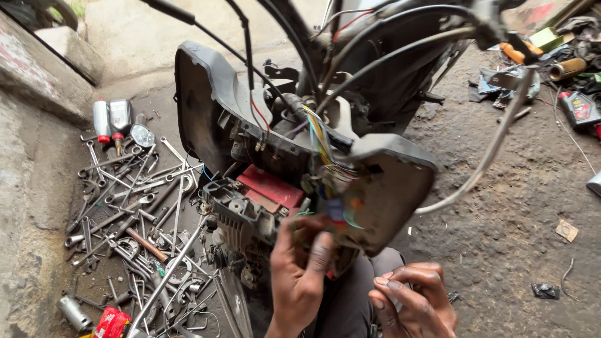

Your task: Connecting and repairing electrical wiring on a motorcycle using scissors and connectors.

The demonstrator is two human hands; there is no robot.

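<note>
A stripped scooter front [294, 144] stands before me, its grey plastic panel [388, 188] open and a bundle of coloured wires [322, 141] hanging out. A red battery [269, 186] sits in the open bay. My left hand [300, 269] reaches up into the wiring below the panel, fingers touching the connectors there. Lower down at the bottom edge is my right hand [416, 300], its fingers curled around something small and pale that I cannot make out.
Several spanners and sockets [131, 206] lie scattered on the ground at left, beside small bottles [111, 119] and a concrete ledge [37, 81]. Black cables [375, 50] arc overhead. An oil bottle [579, 107] and rags lie at the far right on dirt ground.
</note>
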